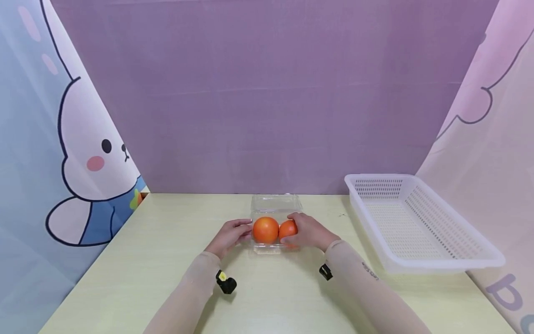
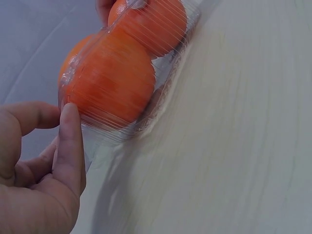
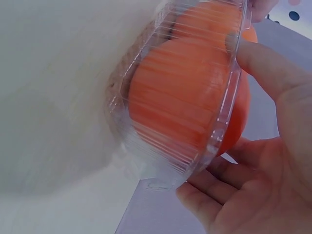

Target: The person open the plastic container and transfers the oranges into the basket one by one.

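Observation:
A clear plastic clamshell box (image 1: 267, 249) sits on the table with its lid (image 1: 276, 203) folded open toward the back. Two round oranges lie side by side in it, a left orange (image 1: 265, 230) and a right orange (image 1: 288, 229). My left hand (image 2: 46, 165) pinches the box's left rim between thumb and index finger. On the other side, my right hand (image 1: 306, 230) holds the right orange, thumb at the front and fingers behind. In the right wrist view that orange (image 3: 183, 97) shows through the ribbed wall, and the thumb crosses the rim.
A white perforated plastic basket (image 1: 375, 232) stands at the right of the pale table (image 1: 167, 269). Behind the table hangs a purple cloth (image 1: 267, 102), with printed cartoon curtains on both sides. Each sleeved wrist carries a small black device.

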The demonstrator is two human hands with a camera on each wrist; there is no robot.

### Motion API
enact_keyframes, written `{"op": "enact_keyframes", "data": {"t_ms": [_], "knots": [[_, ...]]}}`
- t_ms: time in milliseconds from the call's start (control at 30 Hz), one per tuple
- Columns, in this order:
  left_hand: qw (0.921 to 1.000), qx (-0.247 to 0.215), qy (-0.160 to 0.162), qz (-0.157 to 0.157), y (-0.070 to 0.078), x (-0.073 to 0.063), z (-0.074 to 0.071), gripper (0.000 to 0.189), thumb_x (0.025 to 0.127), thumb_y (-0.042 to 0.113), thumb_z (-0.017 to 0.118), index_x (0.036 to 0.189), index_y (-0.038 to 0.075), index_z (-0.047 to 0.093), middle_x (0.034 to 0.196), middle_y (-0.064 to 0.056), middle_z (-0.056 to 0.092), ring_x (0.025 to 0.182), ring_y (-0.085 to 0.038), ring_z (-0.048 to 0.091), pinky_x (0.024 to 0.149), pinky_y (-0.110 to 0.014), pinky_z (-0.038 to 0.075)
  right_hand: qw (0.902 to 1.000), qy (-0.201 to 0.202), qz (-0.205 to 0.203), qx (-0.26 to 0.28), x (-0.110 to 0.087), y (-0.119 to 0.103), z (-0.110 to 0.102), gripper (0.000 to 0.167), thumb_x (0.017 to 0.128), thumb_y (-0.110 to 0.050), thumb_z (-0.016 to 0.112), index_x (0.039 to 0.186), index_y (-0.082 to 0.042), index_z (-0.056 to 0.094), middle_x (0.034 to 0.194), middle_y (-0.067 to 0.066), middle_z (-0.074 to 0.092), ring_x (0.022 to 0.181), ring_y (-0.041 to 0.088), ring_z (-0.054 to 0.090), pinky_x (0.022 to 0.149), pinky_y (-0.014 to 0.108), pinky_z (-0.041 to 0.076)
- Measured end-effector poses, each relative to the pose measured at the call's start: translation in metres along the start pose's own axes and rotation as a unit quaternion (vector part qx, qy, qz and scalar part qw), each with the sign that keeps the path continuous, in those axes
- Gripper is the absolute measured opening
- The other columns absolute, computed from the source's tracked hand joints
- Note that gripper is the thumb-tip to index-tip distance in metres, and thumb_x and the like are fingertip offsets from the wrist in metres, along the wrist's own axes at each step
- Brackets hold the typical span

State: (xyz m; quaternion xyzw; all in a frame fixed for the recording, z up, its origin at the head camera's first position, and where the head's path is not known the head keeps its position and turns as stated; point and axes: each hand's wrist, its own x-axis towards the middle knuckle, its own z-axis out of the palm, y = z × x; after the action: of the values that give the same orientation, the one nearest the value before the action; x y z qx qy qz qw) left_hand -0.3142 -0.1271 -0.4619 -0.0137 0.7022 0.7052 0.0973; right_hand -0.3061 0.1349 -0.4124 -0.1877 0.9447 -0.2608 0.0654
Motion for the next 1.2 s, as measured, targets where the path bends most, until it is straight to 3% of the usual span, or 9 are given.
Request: {"op": "enact_keyframes", "data": {"t_ms": [567, 1200], "knots": [[1.0, -0.003, 0.005, 0.0, -0.0004, -0.0032, 0.0, 0.038, 0.099, 0.007, 0.061, 0.134, -0.007, 0.056, 0.109, -0.014, 0.068, 0.08, -0.011, 0.066, 0.083, -0.027, 0.058, 0.9989, -0.027, -0.007, -0.037, 0.0039, -0.0013, -0.0025, 0.076, 0.082, -0.043, 0.083, 0.141, -0.005, 0.052, 0.123, 0.006, 0.062, 0.108, 0.023, 0.057, 0.097, 0.04, 0.049], [0.9999, -0.007, 0.007, 0.006, -0.0015, -0.0018, 0.0017, 0.037, 0.098, 0.008, 0.063, 0.133, -0.006, 0.058, 0.108, -0.015, 0.065, 0.085, -0.013, 0.064, 0.086, -0.029, 0.057, 0.9994, 0.003, -0.003, -0.034, 0.0048, 0.0008, 0.002, 0.071, 0.077, -0.044, 0.087, 0.132, -0.01, 0.058, 0.115, 0.005, 0.061, 0.1, 0.022, 0.057, 0.09, 0.04, 0.052]]}}
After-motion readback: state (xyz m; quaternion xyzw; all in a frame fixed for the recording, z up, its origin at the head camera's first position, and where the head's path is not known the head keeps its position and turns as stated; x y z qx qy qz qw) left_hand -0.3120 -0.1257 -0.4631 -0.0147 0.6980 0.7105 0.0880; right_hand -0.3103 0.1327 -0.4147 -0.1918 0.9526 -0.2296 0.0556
